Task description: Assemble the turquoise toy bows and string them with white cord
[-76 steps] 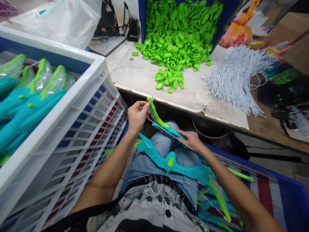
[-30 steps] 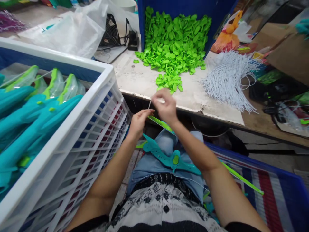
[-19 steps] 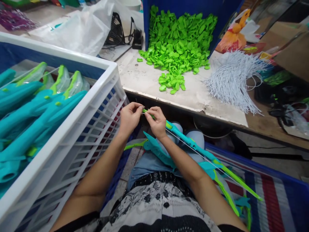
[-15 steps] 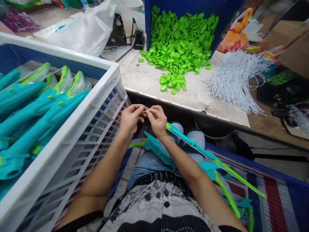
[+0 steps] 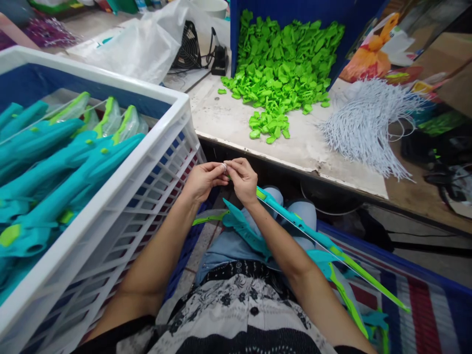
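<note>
My left hand [image 5: 204, 183] is pinched on the end of a thin white string [image 5: 223, 167]. Against its fingertips, my right hand [image 5: 243, 181] is closed in a pinch at the same string; a bit of light green shows beneath these fingers. From under my right hand a long teal toy bow [image 5: 295, 219] with light green limbs slants over my knees to the lower right, white string running along it. What exactly lies between the fingertips is mostly hidden. Another teal and green bow piece [image 5: 245, 228] lies on my lap.
On my left stands a white crate [image 5: 179, 105] holding several teal and green toy bows [image 5: 81, 182]. A blue bin [image 5: 291, 10] spills green plastic pieces [image 5: 283, 73] onto the worktable [image 5: 221, 115]. A bundle of white strings [image 5: 368, 123] lies to the right.
My hands have drawn tighter together, and the small string loop between them now shows less. The whole view has shifted slightly, so things sit further right.
</note>
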A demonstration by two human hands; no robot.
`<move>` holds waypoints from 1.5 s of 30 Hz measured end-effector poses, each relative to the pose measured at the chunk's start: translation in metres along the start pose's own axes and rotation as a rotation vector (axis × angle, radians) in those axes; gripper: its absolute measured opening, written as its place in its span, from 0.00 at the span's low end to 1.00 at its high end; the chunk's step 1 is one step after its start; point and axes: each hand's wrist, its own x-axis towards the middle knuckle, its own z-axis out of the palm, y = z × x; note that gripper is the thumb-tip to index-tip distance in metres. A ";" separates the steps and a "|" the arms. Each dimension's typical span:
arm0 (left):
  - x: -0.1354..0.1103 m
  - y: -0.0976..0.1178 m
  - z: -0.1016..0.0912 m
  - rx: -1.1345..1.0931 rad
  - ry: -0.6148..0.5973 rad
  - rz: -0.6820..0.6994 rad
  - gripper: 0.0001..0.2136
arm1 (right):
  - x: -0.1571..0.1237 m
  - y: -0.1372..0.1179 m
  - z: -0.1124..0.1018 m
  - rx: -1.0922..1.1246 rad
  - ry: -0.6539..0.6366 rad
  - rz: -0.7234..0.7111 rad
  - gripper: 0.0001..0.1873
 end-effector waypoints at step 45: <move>-0.026 -0.023 -0.015 0.591 -0.017 0.199 0.08 | -0.038 0.006 -0.025 -0.377 -0.203 -0.175 0.09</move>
